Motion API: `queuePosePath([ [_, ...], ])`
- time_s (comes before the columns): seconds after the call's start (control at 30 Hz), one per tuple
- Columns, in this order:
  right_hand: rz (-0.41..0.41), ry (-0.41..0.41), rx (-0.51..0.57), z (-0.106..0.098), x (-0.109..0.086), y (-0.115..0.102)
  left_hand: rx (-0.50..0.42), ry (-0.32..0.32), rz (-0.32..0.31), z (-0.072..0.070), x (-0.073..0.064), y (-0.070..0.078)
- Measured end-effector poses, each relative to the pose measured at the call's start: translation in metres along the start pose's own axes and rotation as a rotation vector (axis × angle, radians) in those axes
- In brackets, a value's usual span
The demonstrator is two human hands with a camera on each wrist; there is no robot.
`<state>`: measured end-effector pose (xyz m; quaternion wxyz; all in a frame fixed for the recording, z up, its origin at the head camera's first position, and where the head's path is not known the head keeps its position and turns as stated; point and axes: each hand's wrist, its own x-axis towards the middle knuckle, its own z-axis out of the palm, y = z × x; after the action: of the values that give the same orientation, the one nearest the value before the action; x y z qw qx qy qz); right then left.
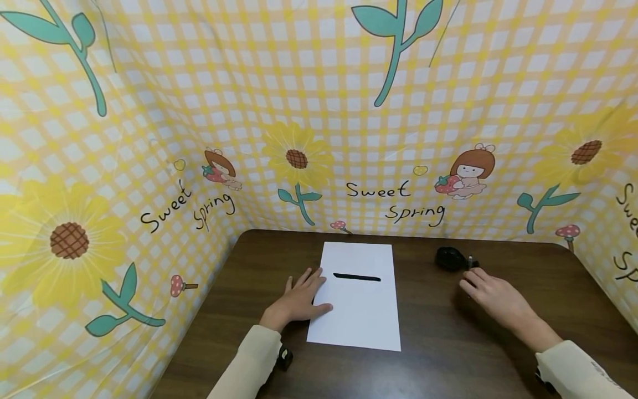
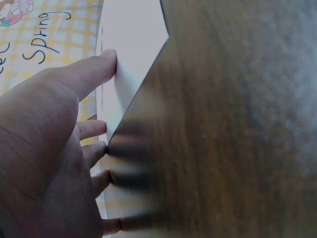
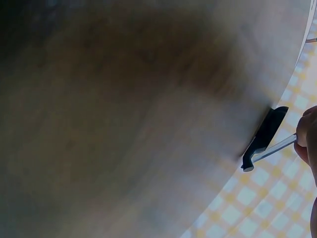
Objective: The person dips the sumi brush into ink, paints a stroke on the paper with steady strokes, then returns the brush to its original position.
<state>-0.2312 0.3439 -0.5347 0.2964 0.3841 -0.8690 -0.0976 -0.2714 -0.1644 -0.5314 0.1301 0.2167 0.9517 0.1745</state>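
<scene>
A white sheet of paper (image 1: 356, 316) lies on the table, crossed by one thick black stroke (image 1: 356, 277). My left hand (image 1: 297, 299) rests at its left edge, fingers spread, with the thumb over the sheet. In the left wrist view, the fingertips (image 2: 101, 177) stand along the paper's edge. On the right, my right hand (image 1: 493, 296) pinches a slim light-grey stick (image 3: 277, 148) of unclear kind. Its far end meets the end of a flat black object (image 3: 267, 130), seen edge-on. From the head view that object is a rounded black shape (image 1: 450, 259) just beyond the right fingers.
The dark brown wooden table (image 1: 428, 354) has rounded far corners. A yellow-checked cloth (image 1: 319, 100) printed with sunflowers hangs around its back and sides. Dark bands show at both wrists, the left band (image 1: 284, 357) below the cuff.
</scene>
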Motion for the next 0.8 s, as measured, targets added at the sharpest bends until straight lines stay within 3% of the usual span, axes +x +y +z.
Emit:
queuePosePath([
  [0.43,-0.017,-0.005,0.023,-0.0009,0.0031,-0.0004,0.014,0.001,-0.010,0.0001,0.0002,0.0016],
  [0.8,-0.020,-0.063,0.015,-0.0046,0.0022,0.0014,0.011,0.003,-0.013,0.0009,0.0011,0.0001],
])
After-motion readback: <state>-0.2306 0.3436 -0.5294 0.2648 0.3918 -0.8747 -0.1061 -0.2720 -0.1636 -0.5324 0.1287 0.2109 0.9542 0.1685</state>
